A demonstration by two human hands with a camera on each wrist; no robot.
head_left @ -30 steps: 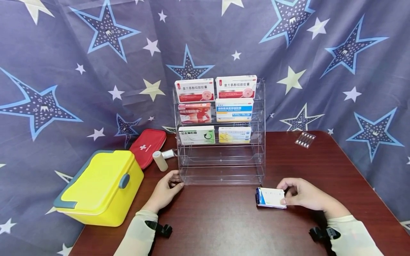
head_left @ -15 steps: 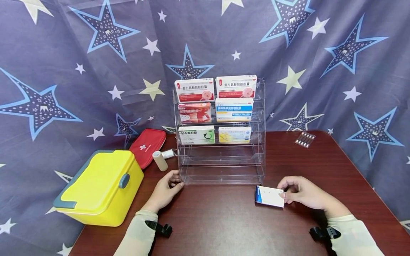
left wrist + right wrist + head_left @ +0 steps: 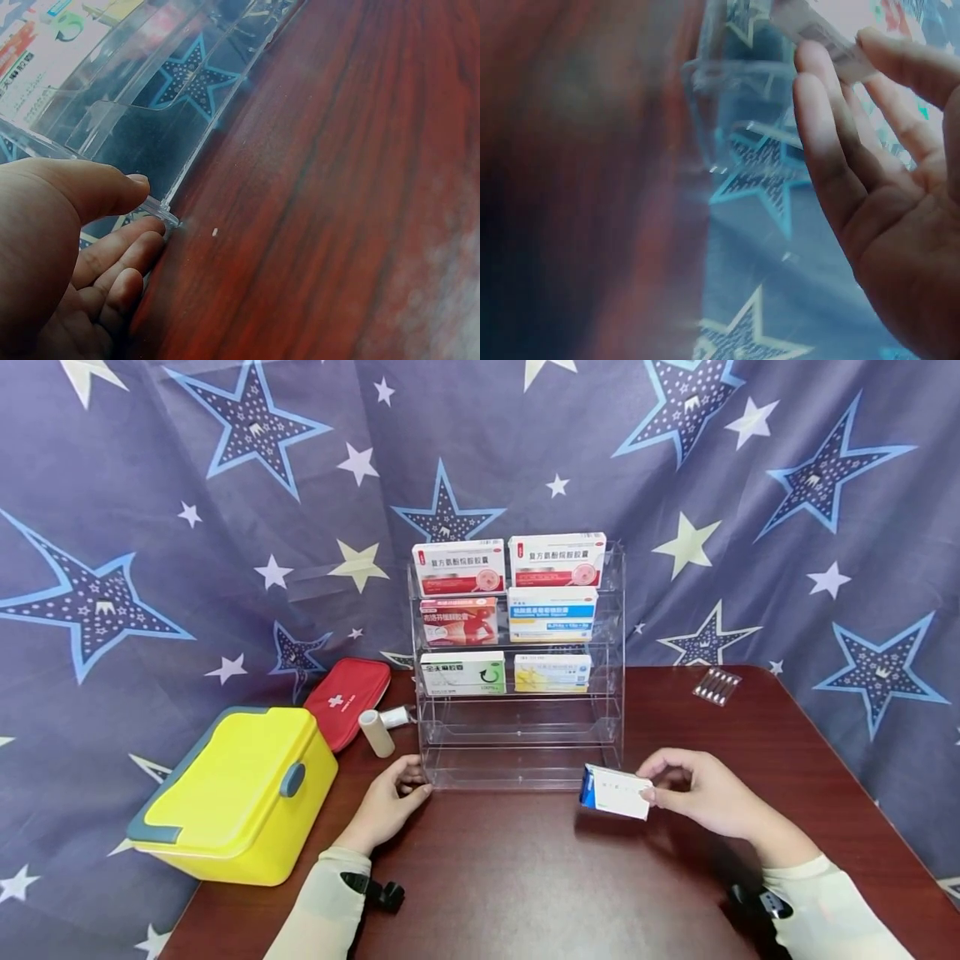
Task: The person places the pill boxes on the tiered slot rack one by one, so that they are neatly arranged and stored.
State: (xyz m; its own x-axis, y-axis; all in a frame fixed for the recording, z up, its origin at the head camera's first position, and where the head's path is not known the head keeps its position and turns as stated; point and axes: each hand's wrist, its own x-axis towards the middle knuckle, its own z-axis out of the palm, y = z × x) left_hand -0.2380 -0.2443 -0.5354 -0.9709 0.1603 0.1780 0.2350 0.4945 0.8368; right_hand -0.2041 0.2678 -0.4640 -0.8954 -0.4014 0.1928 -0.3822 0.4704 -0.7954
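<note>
My right hand (image 3: 701, 797) pinches a white and blue medicine box (image 3: 617, 792) by its right end. The box is tilted and held above the table, just in front of the clear display rack's (image 3: 517, 779) lower right corner. In the right wrist view, thumb and fingertips meet on the end of the box (image 3: 825, 37). At the rack's lower left corner my left hand (image 3: 390, 802) grips the clear side edge. The left wrist view has the thumb on one side of that edge (image 3: 166, 212) and the curled fingers on the other.
Several medicine boxes (image 3: 461, 674) stand on the rack's upper three tiers. Left of it lie a yellow lidded box (image 3: 232, 785), a red first aid pouch (image 3: 345, 703), a beige roll (image 3: 377, 733) and a small white roll (image 3: 395, 717). A blister pack (image 3: 717, 686) lies back right.
My right hand has lifted the medicine box off the table and carried it left and toward the rack, tilting it. My left hand keeps its place at the rack's corner.
</note>
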